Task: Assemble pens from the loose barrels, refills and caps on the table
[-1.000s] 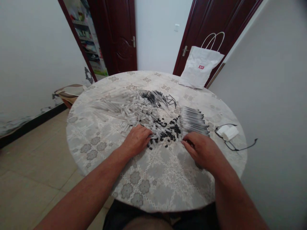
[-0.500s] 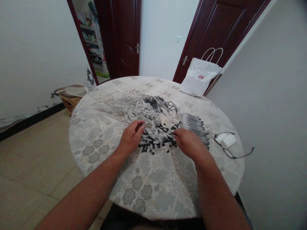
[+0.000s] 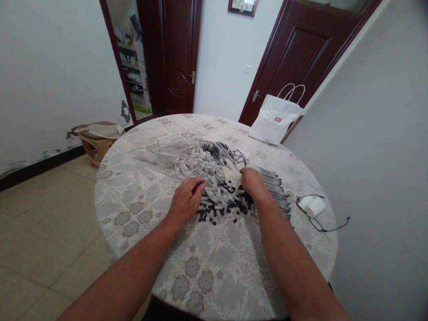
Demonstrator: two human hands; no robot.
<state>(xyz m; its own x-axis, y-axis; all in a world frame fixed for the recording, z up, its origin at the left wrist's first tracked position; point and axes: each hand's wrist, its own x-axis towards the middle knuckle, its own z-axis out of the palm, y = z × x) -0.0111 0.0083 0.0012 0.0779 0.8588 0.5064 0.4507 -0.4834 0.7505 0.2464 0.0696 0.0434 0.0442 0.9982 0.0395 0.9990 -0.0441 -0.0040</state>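
A round table (image 3: 214, 263) with a flowered cloth holds a heap of white pen barrels (image 3: 177, 158), thin black refills (image 3: 222, 152), small black caps (image 3: 222, 209) and a row of assembled pens (image 3: 276, 189). My left hand (image 3: 186, 200) rests at the near edge of the white barrels, fingers curled with the tips pinched on a white barrel. My right hand (image 3: 251, 182) reaches over the black caps toward the refills, fingers bent down; what it holds is hidden.
Black-framed glasses with a white pad (image 3: 314, 207) lie at the table's right edge. A white paper bag (image 3: 274, 119) leans at the far side by a dark red door (image 3: 297, 58). A low stool (image 3: 96, 136) stands left on the tiled floor.
My right hand moved forward from the near caps to the far side of the cap pile by the refills. My left hand shifted slightly and curled on the barrels. The camera tilted up.
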